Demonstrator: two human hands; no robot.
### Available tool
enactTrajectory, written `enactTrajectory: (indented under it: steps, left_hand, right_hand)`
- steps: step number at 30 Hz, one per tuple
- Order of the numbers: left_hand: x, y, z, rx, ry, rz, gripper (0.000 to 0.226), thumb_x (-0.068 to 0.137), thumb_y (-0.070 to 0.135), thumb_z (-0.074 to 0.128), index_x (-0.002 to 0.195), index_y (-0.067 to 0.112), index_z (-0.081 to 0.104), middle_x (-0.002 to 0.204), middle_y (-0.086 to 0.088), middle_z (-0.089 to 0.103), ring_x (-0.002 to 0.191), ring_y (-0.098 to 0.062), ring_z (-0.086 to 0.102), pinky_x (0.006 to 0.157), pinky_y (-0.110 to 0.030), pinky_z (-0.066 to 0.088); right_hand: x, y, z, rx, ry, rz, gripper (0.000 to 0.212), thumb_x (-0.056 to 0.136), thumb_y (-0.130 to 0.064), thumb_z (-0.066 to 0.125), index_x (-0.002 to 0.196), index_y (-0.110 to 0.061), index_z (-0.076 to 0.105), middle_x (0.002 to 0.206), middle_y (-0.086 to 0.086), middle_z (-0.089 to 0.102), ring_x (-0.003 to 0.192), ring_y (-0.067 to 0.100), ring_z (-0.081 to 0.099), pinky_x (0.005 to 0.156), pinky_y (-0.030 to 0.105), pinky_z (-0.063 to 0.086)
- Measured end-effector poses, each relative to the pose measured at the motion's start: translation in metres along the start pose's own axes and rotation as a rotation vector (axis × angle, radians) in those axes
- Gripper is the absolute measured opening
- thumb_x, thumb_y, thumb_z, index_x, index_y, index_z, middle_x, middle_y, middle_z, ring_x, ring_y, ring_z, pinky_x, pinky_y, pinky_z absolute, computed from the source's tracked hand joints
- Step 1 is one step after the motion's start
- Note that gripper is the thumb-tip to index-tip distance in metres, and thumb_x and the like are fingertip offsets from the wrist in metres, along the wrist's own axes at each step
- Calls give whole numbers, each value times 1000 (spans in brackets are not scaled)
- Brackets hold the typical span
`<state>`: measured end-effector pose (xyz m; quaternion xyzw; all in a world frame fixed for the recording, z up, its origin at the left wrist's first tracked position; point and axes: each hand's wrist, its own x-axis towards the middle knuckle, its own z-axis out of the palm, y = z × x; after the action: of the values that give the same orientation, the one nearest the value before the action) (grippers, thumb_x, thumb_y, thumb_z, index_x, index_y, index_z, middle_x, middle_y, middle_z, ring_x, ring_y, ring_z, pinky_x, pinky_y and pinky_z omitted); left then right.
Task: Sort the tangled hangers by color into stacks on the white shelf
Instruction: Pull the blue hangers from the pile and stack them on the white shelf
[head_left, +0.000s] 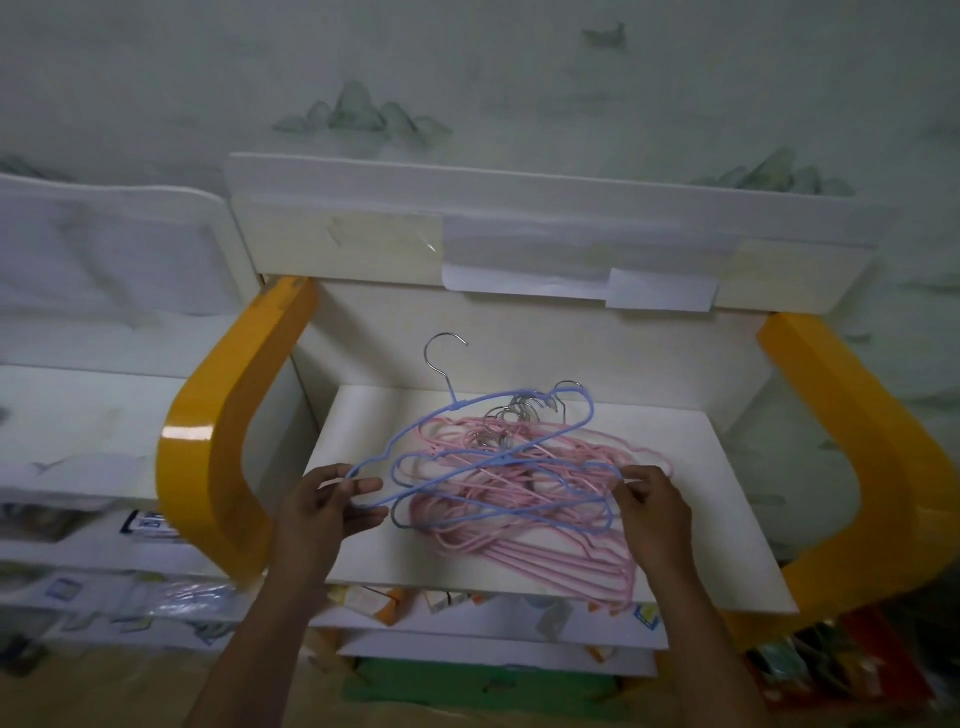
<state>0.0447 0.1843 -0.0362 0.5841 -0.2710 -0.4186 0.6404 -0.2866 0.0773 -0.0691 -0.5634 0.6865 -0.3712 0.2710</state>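
1. pink hangers (524, 499): tangled heap, count can't be told; hooks bunched under the blue hangers (467, 452), mostly hidden.
2. left hand (327, 506): fingertips cover the blue hanger's end; forearm cut off by the bottom edge.
3. right hand (652, 506): hides the pile's right end.
4. lower shelf items (374, 597): blurred, mostly hidden under the white shelf (363, 561).
5. boxes at left (145, 522): labels blurred, unreadable.

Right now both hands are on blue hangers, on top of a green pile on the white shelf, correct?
Not quite: the pile is pink, not green, as the head view shows. The rest holds: the left hand and right hand each grip the blue hangers lying on top of it on the white shelf.
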Motion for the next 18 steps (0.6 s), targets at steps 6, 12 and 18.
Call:
enactTrajectory:
  steps: [6, 12, 18]
  left_hand:
    - [-8, 10, -8, 10, 25, 38, 15, 100, 0, 44, 104, 1, 57, 77, -6, 76, 58, -27, 71, 56, -26, 59]
    - [-16, 18, -18, 16, 43, 83, 15, 100, 0, 44, 103, 3, 59, 80, -9, 75, 59, -26, 71, 56, -26, 59]
    - [-19, 26, -38, 59, 61, 139, 19, 100, 3, 46, 113, -3, 58, 96, -19, 72, 70, -36, 71, 62, -31, 61]
  right_hand:
    - [6, -11, -8, 376, -80, 99, 11, 91, -6, 60, 88, -16, 65, 78, 13, 71, 64, 32, 71, 70, 42, 59]
    - [-12, -23, -16, 604, -119, 105, 14, 91, 10, 49, 98, 1, 57, 78, 25, 69, 63, 41, 70, 56, 34, 59]
    - [-33, -39, -18, 668, -106, 75, 15, 91, 11, 48, 100, 1, 56, 80, 25, 70, 62, 37, 70, 56, 32, 59]
